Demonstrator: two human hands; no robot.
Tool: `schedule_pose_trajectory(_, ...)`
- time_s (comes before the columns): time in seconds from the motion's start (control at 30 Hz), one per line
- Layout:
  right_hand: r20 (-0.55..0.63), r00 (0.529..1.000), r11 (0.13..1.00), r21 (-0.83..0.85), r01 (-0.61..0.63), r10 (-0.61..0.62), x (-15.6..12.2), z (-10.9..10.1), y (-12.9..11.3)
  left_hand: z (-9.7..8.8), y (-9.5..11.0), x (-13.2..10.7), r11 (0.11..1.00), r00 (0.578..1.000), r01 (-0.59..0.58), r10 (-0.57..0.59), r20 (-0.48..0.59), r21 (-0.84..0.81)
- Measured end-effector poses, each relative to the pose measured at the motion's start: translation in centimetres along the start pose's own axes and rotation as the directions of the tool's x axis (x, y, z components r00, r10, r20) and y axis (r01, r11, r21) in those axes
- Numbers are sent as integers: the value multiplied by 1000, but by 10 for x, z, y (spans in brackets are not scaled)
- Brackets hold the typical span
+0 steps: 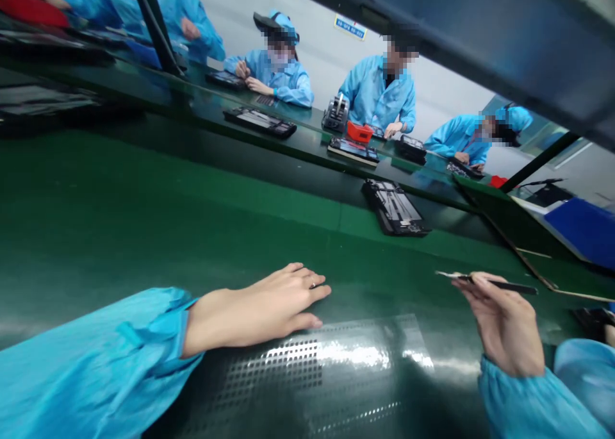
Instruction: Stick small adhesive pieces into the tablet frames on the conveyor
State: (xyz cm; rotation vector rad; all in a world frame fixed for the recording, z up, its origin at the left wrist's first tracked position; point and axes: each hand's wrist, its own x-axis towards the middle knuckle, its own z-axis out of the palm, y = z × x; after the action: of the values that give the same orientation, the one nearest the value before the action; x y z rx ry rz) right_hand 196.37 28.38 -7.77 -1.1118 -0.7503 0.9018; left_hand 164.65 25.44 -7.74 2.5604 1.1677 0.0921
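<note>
Head view shows the green counter (144, 221) with a perforated plate (336, 362) under the hands. A dark opened device (394, 207) lies well apart on the belt; reaching it seems the next need. Left hand (259, 307) rests flat and released; right hand (504, 327) pinches thin tweezers (485, 281). Co-workers (379, 93) sit opposite.

Belt (144, 221): dark green; sleeves (96, 362): light blue; tweezers (500, 285): black; perforated plate (336, 375): dotted grid; tray (359, 132): red.

Bright overhead glare on the perforated plate (336, 356), edges warped, blurred
</note>
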Motion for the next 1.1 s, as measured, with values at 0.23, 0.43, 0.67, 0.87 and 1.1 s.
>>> schedule_pose_trajectory(0.23, -95, 995, 999, 45, -6, 10, 95, 15, 13, -45, 3, 77, 997, 996, 24, -29, -83, -67)
schedule_pose_trajectory(0.43, -113, 988, 989, 113, -94, 107, 142, 35, 45, -18, -9, 166, 984, 974, 159, -144, -178, 74)
schedule_pose_trajectory(0.67, -78, 983, 979, 133, -158, 169, 161, 43, 77, 19, -16, 232, 952, 929, 266, -211, -303, 152)
schedule_pose_trajectory(0.87, -64, 976, 972, 122, -199, 207, 160, 50, 85, 29, -36, 239, 957, 924, 203, -118, -365, 205)
schedule_pose_trajectory(1.1, -9, 969, 963, 114, -246, 248, 151, 75, 100, 13, -85, 196, 958, 905, 243, -169, -391, 149)
